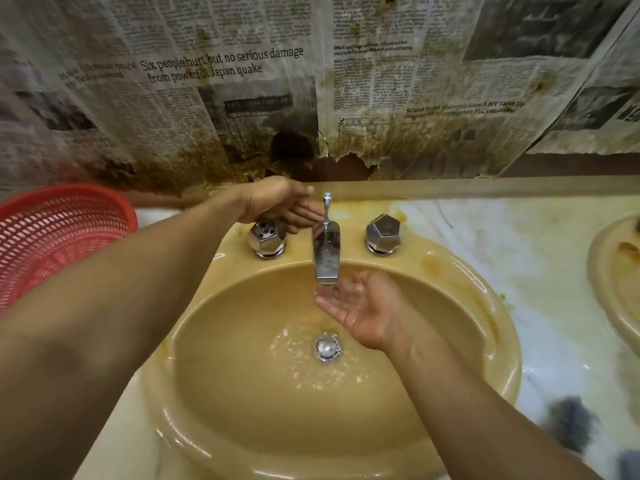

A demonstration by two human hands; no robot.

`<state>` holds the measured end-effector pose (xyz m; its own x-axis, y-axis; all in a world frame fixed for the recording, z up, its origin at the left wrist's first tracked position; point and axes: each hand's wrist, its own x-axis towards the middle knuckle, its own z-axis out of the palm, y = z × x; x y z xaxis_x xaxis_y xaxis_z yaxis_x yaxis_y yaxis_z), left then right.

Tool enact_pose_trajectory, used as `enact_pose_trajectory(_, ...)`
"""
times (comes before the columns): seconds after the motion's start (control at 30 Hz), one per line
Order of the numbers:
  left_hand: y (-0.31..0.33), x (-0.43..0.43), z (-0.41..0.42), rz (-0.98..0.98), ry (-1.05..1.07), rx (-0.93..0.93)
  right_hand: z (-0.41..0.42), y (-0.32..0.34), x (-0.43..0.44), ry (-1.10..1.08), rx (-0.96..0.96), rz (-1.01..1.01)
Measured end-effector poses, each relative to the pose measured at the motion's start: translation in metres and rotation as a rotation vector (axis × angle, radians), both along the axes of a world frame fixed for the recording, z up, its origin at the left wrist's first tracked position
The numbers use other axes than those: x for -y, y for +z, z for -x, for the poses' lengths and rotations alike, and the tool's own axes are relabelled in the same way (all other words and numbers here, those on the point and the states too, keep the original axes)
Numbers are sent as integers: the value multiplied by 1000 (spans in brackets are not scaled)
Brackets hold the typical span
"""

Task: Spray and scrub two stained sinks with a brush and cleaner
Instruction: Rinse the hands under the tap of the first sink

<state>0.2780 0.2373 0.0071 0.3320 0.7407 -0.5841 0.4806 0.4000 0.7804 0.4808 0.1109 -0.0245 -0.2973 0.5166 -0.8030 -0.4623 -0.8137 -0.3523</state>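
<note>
Head view, left hand [277,202]: I see fingers loose above the tap knob [266,239].
Right hand [356,306]: mid-frame, cupped palm-up under spout [325,254].

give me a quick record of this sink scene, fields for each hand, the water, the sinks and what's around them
left hand: over the left tap knob, fingers fairly straight; contact unclear
right hand: palm up, cupped under the spout, wet
water: rippling around the drain
sink: tan basin, orange stains on the rim near the right tap knob
second sink: at the right edge, partly seen, stained
left side: red basket
wall: stained, torn newspaper
brush, cleaner: not in view
</note>
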Motion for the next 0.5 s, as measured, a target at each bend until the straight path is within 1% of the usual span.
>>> enact_pose_trajectory(0.13,0,-11,-24,6,-154,-15,0,-6,4,-47,-15,72)
enact_pose_trajectory(0.23,-5,-8,-22,-68,-211,-65,-4,-7,5,-78,-29,81)
enact_pose_trajectory(0.3,-4,-4,-16,-164,-270,-133,-8,-1,6,-87,-46,77)
enact_pose_trajectory(0.4,-5,-3,-16,-232,-276,-194,-23,20,5,-58,-17,26)
enact_pose_trajectory(0.5,-9,-9,-14,-239,-265,-166,-37,47,-5,-48,122,-138)
